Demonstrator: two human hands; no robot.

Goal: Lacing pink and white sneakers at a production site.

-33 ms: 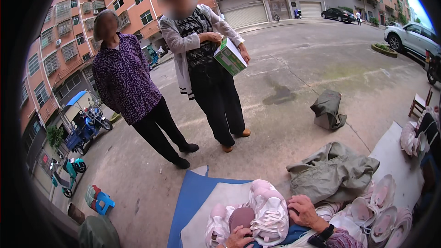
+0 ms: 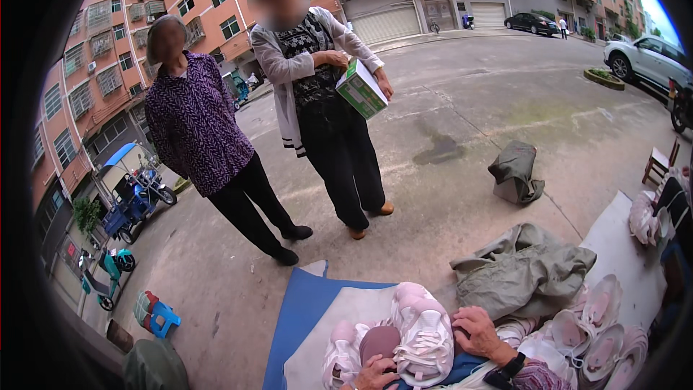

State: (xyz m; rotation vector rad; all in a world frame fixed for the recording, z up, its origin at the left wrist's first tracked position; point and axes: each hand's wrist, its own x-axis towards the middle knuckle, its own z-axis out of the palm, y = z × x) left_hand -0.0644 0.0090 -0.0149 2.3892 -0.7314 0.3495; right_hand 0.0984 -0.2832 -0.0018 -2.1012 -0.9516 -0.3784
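Along the lower edge, pink-and-white lace-up sneakers lie together on a pale sheet. My left hand (image 2: pixel 376 373) rests by a mauve rounded thing (image 2: pixel 380 344), fingers bent and apart; the picture's edge cuts it off. Between my hands stands a white-and-pink sneaker (image 2: pixel 426 336) with loose white laces. My right hand (image 2: pixel 479 334), a black band at its wrist, lies just right of that sneaker, fingers spread and grasping nothing visible. Another pale sneaker (image 2: pixel 342 354) is left of the mauve thing. Several shoe uppers (image 2: pixel 599 350) are piled beyond my right wrist.
A crumpled olive cloth (image 2: pixel 520 274) lies ahead of my right hand. Blue sheeting (image 2: pixel 292 318) borders the pale sheet. Two people stand ahead; one holds a green-and-white box (image 2: pixel 363 90). A dark green bag (image 2: pixel 516 173), a blue stool (image 2: pixel 164 320) and a wooden chair (image 2: pixel 658 165) stand around.
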